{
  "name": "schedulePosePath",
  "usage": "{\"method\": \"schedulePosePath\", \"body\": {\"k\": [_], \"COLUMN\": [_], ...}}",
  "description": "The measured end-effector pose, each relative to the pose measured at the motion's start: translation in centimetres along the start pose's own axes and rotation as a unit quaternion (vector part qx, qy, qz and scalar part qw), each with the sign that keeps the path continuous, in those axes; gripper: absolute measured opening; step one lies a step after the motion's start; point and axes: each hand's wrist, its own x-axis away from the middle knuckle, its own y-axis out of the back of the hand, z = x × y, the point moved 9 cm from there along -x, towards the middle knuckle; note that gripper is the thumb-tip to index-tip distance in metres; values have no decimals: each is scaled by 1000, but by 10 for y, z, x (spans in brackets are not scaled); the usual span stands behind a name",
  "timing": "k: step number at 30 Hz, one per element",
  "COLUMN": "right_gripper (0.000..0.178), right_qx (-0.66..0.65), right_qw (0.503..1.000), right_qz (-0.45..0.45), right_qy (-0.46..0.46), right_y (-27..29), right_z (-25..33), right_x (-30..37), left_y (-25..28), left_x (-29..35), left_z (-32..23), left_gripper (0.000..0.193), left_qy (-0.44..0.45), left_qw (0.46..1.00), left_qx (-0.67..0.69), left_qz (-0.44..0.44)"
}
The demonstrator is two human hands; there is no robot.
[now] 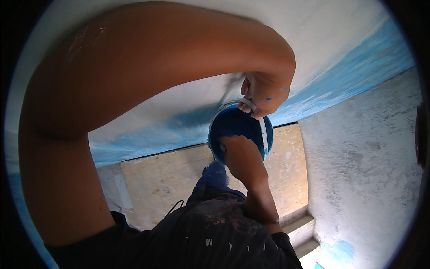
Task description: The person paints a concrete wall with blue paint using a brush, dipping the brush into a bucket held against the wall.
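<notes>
A round bucket (213,125), dark blue inside, hangs in front of my body near the wall. Its pale handle (263,134) arches over the opening. My left arm bends round from the left, and my left hand (267,93) is closed on the handle at the bucket's far side. Small blue paint spots mark the back of this hand. My right hand (242,152) reaches over the near rim into the bucket, knuckles up. Its fingers curl down out of sight, so what they hold, if anything, is hidden.
Close ahead stands a white wall (313,40) with streaky light-blue paint (358,67) along its lower part. Under me lies a paint-specked wooden board (286,166). A rough grey wall (358,148) rises at the right, with steps (302,233) at the lower right.
</notes>
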Motion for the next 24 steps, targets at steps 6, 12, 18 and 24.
{"method": "schedulePosePath", "body": {"k": [6, 12, 18, 24], "right_gripper": [27, 26, 22, 25], "right_qx": [-74, -170, -476, -638], "right_qw": [992, 954, 820, 668], "right_qz": [-103, -244, -311, -374], "right_qy": [14, 36, -71, -90], "right_y": [42, 60, 58, 60], "right_z": [11, -8, -65, -112], "right_x": [45, 74, 101, 114], "left_y": [14, 17, 14, 13], "left_x": [-7, -7, -10, -9], "left_z": [-2, -2, -1, 0], "left_gripper": [35, 34, 35, 35], "left_qy": [-3, 0, 9, 11], "left_qw": [1000, 999, 1000, 1000], "left_qx": [-19, -28, -20, -18], "left_qz": [-12, -24, -20, -21]}}
